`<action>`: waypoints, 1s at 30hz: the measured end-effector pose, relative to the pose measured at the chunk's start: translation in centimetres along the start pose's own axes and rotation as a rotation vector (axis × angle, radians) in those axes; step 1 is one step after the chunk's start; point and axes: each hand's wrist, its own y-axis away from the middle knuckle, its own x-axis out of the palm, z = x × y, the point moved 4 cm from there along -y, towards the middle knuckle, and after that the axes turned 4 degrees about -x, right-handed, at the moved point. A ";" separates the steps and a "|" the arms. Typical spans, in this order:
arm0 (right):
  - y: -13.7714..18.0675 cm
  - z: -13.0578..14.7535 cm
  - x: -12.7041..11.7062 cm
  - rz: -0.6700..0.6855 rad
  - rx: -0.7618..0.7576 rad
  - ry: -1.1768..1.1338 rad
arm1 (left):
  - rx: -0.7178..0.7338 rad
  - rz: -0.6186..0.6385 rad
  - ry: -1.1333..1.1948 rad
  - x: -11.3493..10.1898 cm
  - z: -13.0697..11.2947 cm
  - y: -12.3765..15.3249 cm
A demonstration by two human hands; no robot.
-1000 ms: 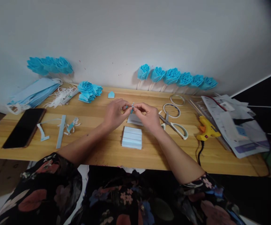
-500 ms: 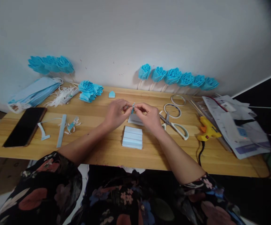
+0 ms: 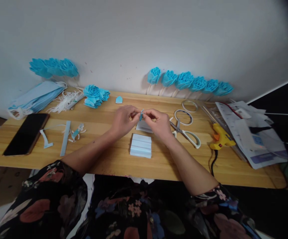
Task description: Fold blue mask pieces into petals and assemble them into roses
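Note:
My left hand (image 3: 124, 120) and my right hand (image 3: 158, 124) meet above the middle of the table, thumbs and forefingers pinched on a small piece of blue mask fabric (image 3: 141, 116). Fingertips cover most of the piece, so its shape is hard to make out. Just below them lie a pale stack of cut mask pieces (image 3: 141, 146) and another pale piece (image 3: 144, 127), partly hidden by my right hand. White-handled scissors (image 3: 185, 132) rest beside my right wrist. A small blue cut petal (image 3: 119, 100) lies beyond my left hand.
Blue fabric flowers on sticks (image 3: 184, 80) lean against the wall; more flowers (image 3: 95, 96) lie at the back left. Masks (image 3: 38, 96), a phone (image 3: 26, 134) and scraps (image 3: 77, 131) are on the left. Tape rolls (image 3: 183, 117), a yellow glue gun (image 3: 221, 137) and papers (image 3: 270, 149) occupy the right.
Almost nothing differs. Both hands stay pinched on the small blue piece at the same spot, and the view has shifted very slightly.

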 end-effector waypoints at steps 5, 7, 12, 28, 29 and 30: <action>0.0 -0.1 0.1 -0.005 -0.009 -0.017 | -0.042 0.014 0.048 0.0 0.0 0.0; -0.1 -0.4 0.1 -0.010 0.004 -0.032 | -0.083 0.029 0.123 0.1 0.3 0.1; -0.5 -1.3 0.1 0.016 0.135 -0.242 | -0.318 -0.011 0.519 0.1 1.5 -0.1; -0.4 -1.8 0.3 0.118 0.217 -0.294 | -0.481 0.154 0.718 1.0 1.6 0.0; -0.4 -1.8 0.3 0.113 0.206 -0.262 | -0.477 0.165 0.717 1.0 1.5 0.0; -0.4 -1.9 0.3 0.108 0.198 -0.241 | -0.477 0.174 0.716 1.0 1.5 0.0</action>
